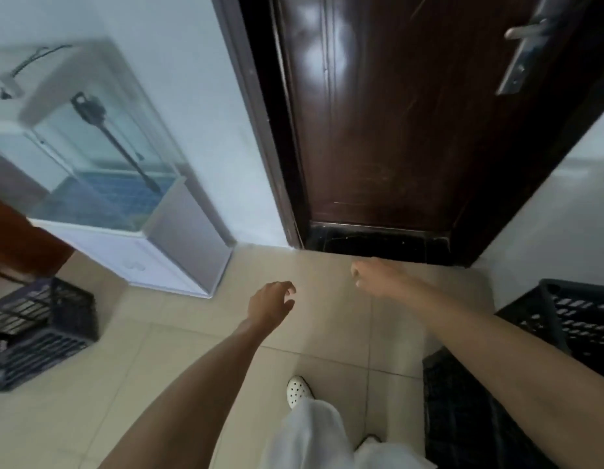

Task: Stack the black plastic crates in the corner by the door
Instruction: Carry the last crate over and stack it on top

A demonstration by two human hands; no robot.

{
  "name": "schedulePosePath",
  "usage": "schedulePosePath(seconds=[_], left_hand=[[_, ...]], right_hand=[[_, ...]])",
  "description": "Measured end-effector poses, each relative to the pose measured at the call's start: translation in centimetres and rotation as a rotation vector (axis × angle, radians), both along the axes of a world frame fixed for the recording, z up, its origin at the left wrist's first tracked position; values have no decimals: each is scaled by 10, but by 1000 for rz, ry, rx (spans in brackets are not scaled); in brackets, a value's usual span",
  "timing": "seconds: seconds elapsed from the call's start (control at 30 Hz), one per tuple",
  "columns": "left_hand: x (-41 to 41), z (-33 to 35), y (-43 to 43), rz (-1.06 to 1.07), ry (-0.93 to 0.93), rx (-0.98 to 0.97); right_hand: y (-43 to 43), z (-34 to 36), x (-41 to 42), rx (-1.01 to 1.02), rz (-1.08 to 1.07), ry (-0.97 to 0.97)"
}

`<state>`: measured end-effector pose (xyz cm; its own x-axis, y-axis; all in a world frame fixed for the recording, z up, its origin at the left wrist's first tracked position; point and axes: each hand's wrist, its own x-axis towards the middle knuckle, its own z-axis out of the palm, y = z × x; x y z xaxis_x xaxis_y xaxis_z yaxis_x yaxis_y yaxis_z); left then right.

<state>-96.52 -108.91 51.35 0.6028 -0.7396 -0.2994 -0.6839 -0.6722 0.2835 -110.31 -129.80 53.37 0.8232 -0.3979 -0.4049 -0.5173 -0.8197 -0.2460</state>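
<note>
Left hand (270, 301) and right hand (371, 277) hold nothing, fingers loosely curled, above the floor (192, 367). Left crate (40, 333) tilted; right crates (578, 319) beside the door (412, 113).

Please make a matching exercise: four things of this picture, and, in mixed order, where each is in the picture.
1 dark brown wooden door
2 rectangular glass tank
3 tilted black plastic crate
4 white perforated shoe

a bottom centre
b upper left
c top, centre to right
d lower left edge

Pairs: 1-c, 2-b, 3-d, 4-a
</note>
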Motion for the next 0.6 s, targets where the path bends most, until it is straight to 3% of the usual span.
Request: schedulePosePath(seconds=[0.27, 0.4, 0.6], left_hand=[[61, 5, 180, 350, -7, -11], [86, 4, 303, 557, 18, 17], [127, 17, 502, 911, -29, 19]], right_hand=[[144, -19, 135, -24, 357, 90], [251, -25, 212, -83, 516, 145], [440, -28, 312, -42, 777, 55]])
